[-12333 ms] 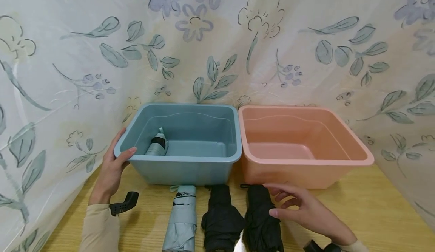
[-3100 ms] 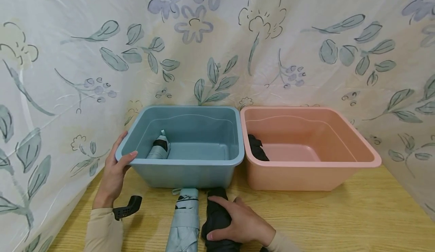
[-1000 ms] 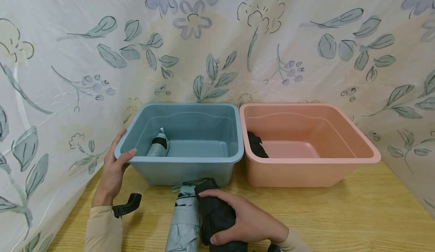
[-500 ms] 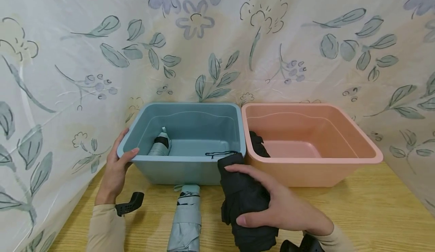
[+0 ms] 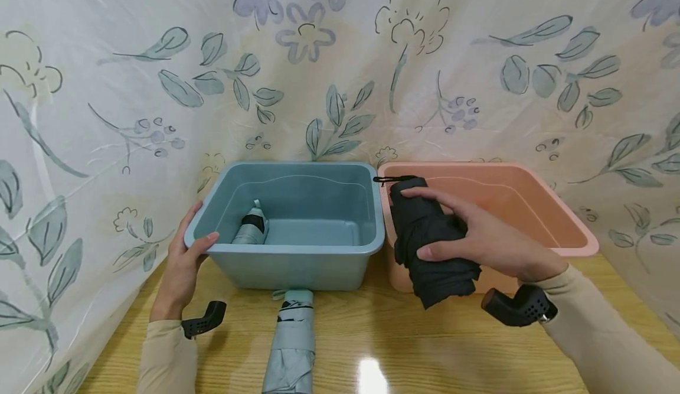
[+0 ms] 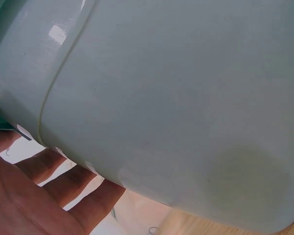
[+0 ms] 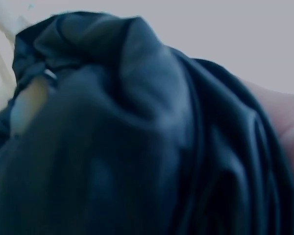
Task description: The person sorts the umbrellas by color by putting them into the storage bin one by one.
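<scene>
A black folded umbrella (image 5: 425, 228) is grasped by the right hand (image 5: 491, 237), with the thumb laid across its near side and the fingers wrapped over its upper part. It is held at a tilt at the left end of the pink tub (image 5: 568, 252): its upper end is seen over the opening, while its ruffled lower end is hung in front of the tub's near wall. A thin black strap (image 5: 393, 179) is stretched leftward from the upper end, above the place where the two tubs' rims are met. In the right wrist view, the frame is mostly filled by blurred dark folds of cloth.

The blue tub (image 5: 284, 269) is gripped at its near left corner by the left hand (image 5: 177, 270), the thumb being hooked over the rim and the fingers set against the outer wall. Inside that tub, a banded umbrella (image 5: 252, 224), pale blue with a black stripe, is leaned toward the left.

Both tubs are placed side by side toward the far edge of the desk (image 5: 350, 341), the blue one nearer the left edge, the pink one nearer the right. A pale umbrella (image 5: 291, 344) is laid in front of the blue tub, pointed toward the desk's near edge, its lower end cut off by the frame. A flowered cloth (image 5: 340, 57) is hung behind everything.
</scene>
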Demonstrator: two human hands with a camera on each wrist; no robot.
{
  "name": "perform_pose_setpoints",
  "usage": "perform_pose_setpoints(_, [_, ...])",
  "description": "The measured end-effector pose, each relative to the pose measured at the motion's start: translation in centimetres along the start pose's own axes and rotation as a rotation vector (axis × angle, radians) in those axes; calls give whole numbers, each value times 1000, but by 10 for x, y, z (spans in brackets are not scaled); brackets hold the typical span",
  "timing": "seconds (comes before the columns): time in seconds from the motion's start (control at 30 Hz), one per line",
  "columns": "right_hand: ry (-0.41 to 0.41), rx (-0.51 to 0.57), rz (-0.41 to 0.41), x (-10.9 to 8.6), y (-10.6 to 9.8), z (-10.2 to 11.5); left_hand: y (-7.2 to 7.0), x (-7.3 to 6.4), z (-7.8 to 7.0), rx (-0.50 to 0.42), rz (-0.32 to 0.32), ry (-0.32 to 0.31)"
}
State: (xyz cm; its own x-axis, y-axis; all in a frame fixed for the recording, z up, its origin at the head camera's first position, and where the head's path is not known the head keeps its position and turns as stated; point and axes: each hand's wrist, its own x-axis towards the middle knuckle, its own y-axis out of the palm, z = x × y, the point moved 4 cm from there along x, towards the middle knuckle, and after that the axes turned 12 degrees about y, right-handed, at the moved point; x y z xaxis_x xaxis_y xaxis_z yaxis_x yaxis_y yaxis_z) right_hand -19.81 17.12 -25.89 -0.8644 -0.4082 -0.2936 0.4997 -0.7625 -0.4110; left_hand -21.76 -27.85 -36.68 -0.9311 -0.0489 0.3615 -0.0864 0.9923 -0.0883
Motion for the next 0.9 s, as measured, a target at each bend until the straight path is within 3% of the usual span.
perform_pose_setpoints(0.23, [30, -111, -89, 16, -53, -3, 3, 1, 0, 14, 5, -13])
perform_pose_setpoints(0.4, [75, -7, -57, 33, -76, -15, 2, 0, 0, 15, 3, -6])
perform_pose_setpoints(0.53, [111, 10, -42, 50, -87, -32, 1, 0, 1, 11, -1, -5])
perform_pose_setpoints(0.9, [166, -154, 77, 93, -89, -52, 1, 0, 1, 2, -15, 5])
